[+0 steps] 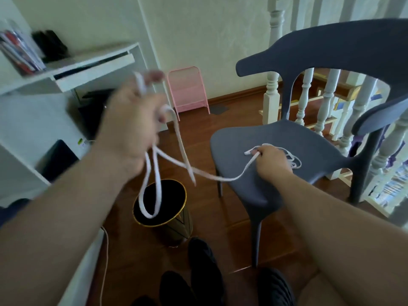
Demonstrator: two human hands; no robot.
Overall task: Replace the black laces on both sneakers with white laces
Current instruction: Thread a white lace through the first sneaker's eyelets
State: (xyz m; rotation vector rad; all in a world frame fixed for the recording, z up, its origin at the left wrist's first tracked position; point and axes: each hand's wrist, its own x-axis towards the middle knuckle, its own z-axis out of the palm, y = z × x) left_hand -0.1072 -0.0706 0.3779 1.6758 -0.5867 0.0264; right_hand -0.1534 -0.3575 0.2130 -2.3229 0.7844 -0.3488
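Left hand (130, 127) blurred; black sneakers (205, 274) cut off below.

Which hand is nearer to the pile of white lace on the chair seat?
The right hand is nearer: it rests on the chair seat, touching the lace pile. The left hand is raised away to its left.

Two hands show: the left hand (130, 127) and the right hand (272, 161). There is one grey chair (309, 138), one black bin (163, 203), one pink rack (187, 90) and three dark shoes (205, 268).
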